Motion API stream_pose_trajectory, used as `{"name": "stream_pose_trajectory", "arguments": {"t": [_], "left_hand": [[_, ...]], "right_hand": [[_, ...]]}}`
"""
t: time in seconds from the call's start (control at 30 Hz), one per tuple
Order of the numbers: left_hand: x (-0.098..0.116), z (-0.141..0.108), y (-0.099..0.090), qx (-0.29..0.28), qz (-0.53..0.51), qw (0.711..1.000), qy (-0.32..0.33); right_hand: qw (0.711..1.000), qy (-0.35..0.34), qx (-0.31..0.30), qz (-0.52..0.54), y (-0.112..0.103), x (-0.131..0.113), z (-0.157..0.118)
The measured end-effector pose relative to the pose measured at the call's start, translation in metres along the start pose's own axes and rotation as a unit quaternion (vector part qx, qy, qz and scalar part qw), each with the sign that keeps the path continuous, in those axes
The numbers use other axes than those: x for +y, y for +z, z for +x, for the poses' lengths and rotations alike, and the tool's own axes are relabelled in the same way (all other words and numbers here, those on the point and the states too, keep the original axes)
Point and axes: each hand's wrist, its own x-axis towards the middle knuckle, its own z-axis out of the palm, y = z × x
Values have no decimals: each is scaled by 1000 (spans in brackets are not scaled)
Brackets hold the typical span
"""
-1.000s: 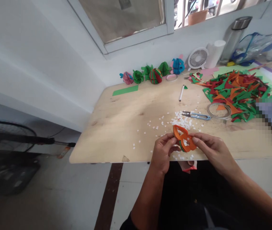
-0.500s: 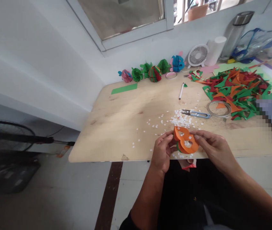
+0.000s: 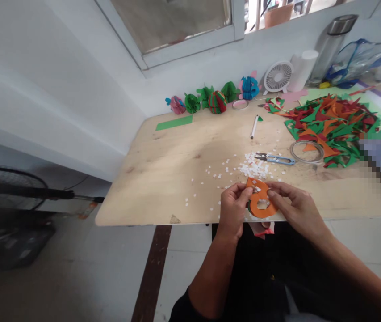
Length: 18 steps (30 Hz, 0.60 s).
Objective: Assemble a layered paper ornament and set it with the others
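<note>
Between my two hands, over the table's front edge, is an orange paper cutout (image 3: 264, 210) with holes in it and a bit of green paper showing at its lower left. My left hand (image 3: 233, 208) pinches its left side, thumb on top. On the right side, my right hand (image 3: 292, 205) grips it between thumb and fingers. Small white paper squares (image 3: 255, 167) lie scattered just beyond the cutout. Past them are blue-handled thread snips (image 3: 275, 158) and a roll of tape (image 3: 307, 152).
A heap of green, orange and red paper scraps (image 3: 336, 123) covers the right side. Paper ornaments (image 3: 217, 102) line the wall, beside a small white fan (image 3: 278, 77). A white pen (image 3: 254, 127) and green strip (image 3: 174, 123) lie on the wooden table (image 3: 163, 174).
My left hand has moved slightly right and its thumb now lies further over the cutout. The cutout's upper part has turned and looks more closed.
</note>
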Motion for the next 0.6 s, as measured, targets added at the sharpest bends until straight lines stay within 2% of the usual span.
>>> {"name": "stream_pose_trajectory", "arguments": {"t": [0.17,0.23,0.27,0.3,0.33,0.4,0.47,0.5,0.53,0.6], "left_hand": [[-5,-1,-3,-62,81,994,31],[-8,-2,-5,-59,150,984,77],[-9,-2,-6,-39,200,972,121],[-10,-3,-6,-10,258,949,181],[-11,-3,-6,21,319,913,252],[-12,-4,-6,62,416,814,399],[-12,-5,-5,71,465,724,505],[-12,-5,-4,72,476,695,533],[-12,-5,-3,75,483,679,548],[-11,-4,-2,78,487,675,549]], "right_hand": [[993,21,-65,97,0,-6,5],[989,24,-75,123,1,-7,7],[988,25,-74,130,2,-7,7],[988,24,-71,133,3,-6,8],[989,20,-66,128,4,-6,8],[993,3,-52,104,5,-7,8],[997,-24,-37,68,6,-8,7],[998,-37,-29,48,7,-9,7],[998,-51,-19,30,7,-10,6],[997,-75,0,3,7,-12,5]]}}
